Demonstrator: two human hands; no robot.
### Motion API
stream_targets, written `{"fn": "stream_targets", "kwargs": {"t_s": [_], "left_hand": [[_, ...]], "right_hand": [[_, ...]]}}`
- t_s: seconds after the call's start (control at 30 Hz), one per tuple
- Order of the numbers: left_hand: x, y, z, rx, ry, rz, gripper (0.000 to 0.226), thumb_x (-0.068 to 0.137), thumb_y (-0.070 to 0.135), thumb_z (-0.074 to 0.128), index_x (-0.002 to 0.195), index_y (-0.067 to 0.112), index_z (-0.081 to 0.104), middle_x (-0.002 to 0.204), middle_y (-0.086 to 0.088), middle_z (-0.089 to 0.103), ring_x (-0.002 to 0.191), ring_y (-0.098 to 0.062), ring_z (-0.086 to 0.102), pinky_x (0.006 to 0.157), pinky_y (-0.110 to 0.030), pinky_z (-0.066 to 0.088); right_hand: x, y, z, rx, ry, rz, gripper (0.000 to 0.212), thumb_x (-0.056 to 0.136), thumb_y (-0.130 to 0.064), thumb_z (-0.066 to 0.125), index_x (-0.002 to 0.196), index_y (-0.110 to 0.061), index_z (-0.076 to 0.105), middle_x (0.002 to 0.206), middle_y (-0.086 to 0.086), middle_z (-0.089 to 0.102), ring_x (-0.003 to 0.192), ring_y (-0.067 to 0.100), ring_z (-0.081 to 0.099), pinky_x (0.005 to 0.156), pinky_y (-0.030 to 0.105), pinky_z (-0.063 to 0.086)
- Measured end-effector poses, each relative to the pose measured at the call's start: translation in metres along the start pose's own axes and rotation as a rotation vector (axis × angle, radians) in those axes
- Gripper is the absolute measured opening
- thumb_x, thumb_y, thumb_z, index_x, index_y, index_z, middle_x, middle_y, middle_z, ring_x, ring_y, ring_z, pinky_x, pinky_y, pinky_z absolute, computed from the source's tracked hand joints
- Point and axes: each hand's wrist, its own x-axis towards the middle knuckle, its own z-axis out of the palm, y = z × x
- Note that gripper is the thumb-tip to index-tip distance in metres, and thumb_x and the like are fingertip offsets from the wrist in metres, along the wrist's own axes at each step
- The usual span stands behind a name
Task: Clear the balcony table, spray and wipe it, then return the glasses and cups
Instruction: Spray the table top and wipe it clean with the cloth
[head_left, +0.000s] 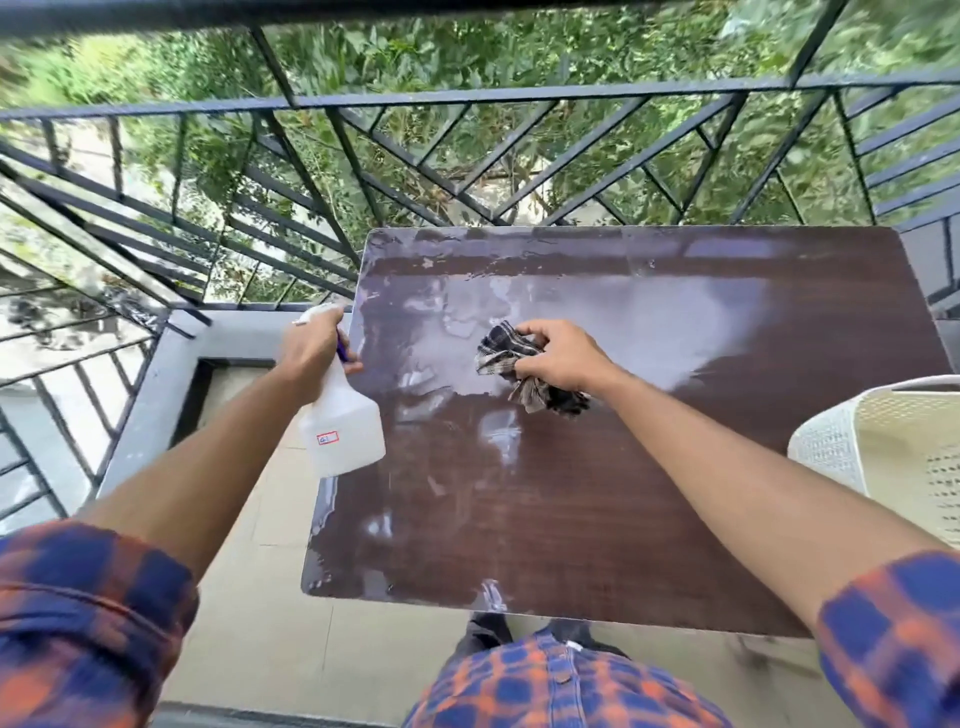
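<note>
The cloth (511, 358) is soft and limp, a checked rag with no shape of its own, so I judge it works best bunched into a pad with its loose ends tucked under my palm. My right hand (563, 358) has it that way: fingers and thumb curled over the wad, palm down, pressing it onto the surface (571, 509) a little past the middle. A tail of fabric trails out toward my wrist. The arm reaches forward, nearly straight.

The top looks wet and streaked on its left and far parts, and I expect the cloth to slide easily there and drag more over the dry near-right part.

The bottle (343, 426) is thin, translucent plastic and I judge it light; how full it is I cannot tell. The neck under the trigger is the place to hold it, and my left hand (311, 345) grips it there, fingers wrapped round. The body hangs toward me at the surface's left edge, nozzle pointing away.

No glasses or cups are in view. A pale chair (893, 457) stands at the right.
</note>
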Motion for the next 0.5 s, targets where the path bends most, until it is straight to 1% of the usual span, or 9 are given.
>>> {"fn": "stream_targets", "kwargs": {"t_s": [0.07,0.13,0.17,0.23,0.33,0.4,0.5], "left_hand": [[-0.006,-0.004,-0.009,-0.005,0.033,0.019,0.017,0.096,0.025,0.051,0.089,0.012,0.061,0.063,-0.011,0.047,0.049,-0.022,0.052,0.048,-0.036,0.058],[-0.014,-0.009,-0.011,0.019,0.036,0.019,0.024,0.094,0.026,0.053,0.081,0.008,0.06,0.066,-0.014,0.052,0.055,-0.027,0.057,0.05,-0.037,0.059],[-0.019,-0.012,-0.01,0.034,0.016,0.017,0.026,0.095,0.026,0.053,0.079,0.007,0.06,0.068,-0.015,0.055,0.057,-0.029,0.059,0.05,-0.039,0.059],[-0.03,-0.016,-0.004,0.048,-0.031,0.018,0.027,0.096,0.028,0.051,0.079,0.009,0.06,0.067,-0.014,0.057,0.058,-0.029,0.06,0.057,-0.042,0.061],[-0.044,-0.019,0.012,0.041,-0.079,0.026,0.027,0.094,0.031,0.052,0.076,0.012,0.059,0.06,-0.01,0.054,0.054,-0.027,0.057,0.063,-0.046,0.063],[-0.055,-0.02,0.029,0.004,-0.1,0.025,0.025,0.09,0.033,0.057,0.078,0.013,0.063,0.062,-0.011,0.056,0.054,-0.026,0.058,0.07,-0.053,0.063],[-0.074,-0.019,0.057,-0.035,-0.155,0.015,0.024,0.087,0.038,0.061,0.082,0.015,0.067,0.061,-0.007,0.064,0.063,-0.03,0.065,0.073,-0.056,0.062]], "right_hand": [[0.001,-0.005,0.007,-0.018,-0.026,-0.023,0.053,0.065,-0.043,0.075,0.117,-0.034,0.069,0.092,-0.012,0.075,0.09,0.015,0.069,0.08,0.03,0.054],[0.002,-0.009,0.011,-0.024,-0.043,-0.036,0.056,0.065,-0.043,0.075,0.12,-0.033,0.068,0.096,-0.011,0.075,0.092,0.015,0.069,0.084,0.032,0.055],[0.001,-0.009,0.012,-0.018,-0.045,-0.038,0.054,0.065,-0.042,0.075,0.118,-0.033,0.069,0.095,-0.011,0.075,0.092,0.015,0.069,0.085,0.033,0.055],[-0.001,-0.009,0.014,-0.017,-0.05,-0.045,0.053,0.063,-0.043,0.072,0.115,-0.033,0.069,0.095,-0.01,0.074,0.092,0.015,0.068,0.086,0.035,0.055],[-0.008,-0.003,0.012,-0.007,-0.044,-0.048,0.051,0.059,-0.045,0.07,0.109,-0.036,0.07,0.089,-0.012,0.075,0.087,0.014,0.069,0.083,0.034,0.056],[-0.013,0.005,0.01,0.003,-0.029,-0.035,0.044,0.062,-0.039,0.073,0.106,-0.037,0.07,0.086,-0.013,0.075,0.085,0.012,0.069,0.083,0.033,0.056],[-0.023,0.02,0.004,0.018,-0.009,-0.013,0.045,0.064,-0.034,0.073,0.108,-0.04,0.07,0.085,-0.014,0.075,0.085,0.012,0.07,0.083,0.033,0.056]]}}
